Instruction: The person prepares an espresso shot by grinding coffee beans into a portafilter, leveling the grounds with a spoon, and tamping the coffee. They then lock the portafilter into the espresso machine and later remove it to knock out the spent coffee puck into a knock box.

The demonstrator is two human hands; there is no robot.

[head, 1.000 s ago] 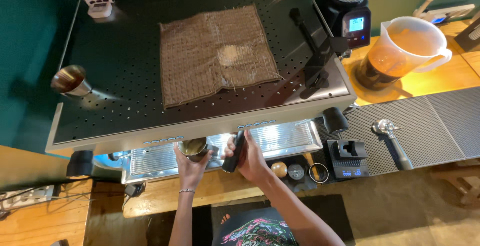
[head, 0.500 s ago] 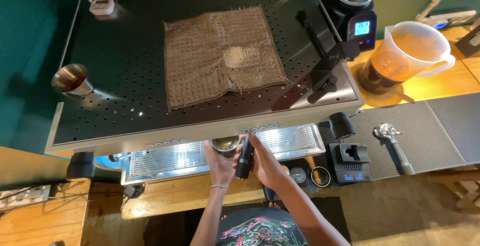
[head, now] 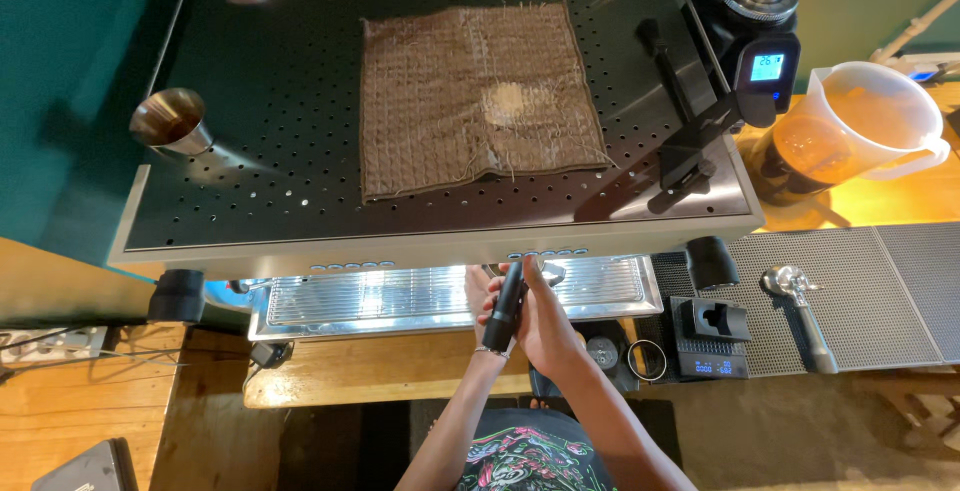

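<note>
A portafilter (head: 505,303) with a black handle is held upright in front of the espresso machine (head: 300,231). Its metal head (head: 541,269) is tucked under the machine's front edge, above the steel drip tray (head: 380,296). My right hand (head: 548,319) grips the handle from the right. On the handle's left side my left hand (head: 477,293), with a bracelet at the wrist, is closed around it and partly hidden behind it.
A brown cloth (head: 475,96) and a metal cup (head: 170,121) lie on the machine's perforated top. A grinder (head: 765,41) and a clear jug (head: 860,121) stand at the right. A tamper (head: 795,286) and a small scale (head: 712,331) rest on the grey mat.
Both hands have carried the portafilter to the right along the machine's front. Its head has gone up under the front edge, and the left hand has shifted from the head to the handle.
</note>
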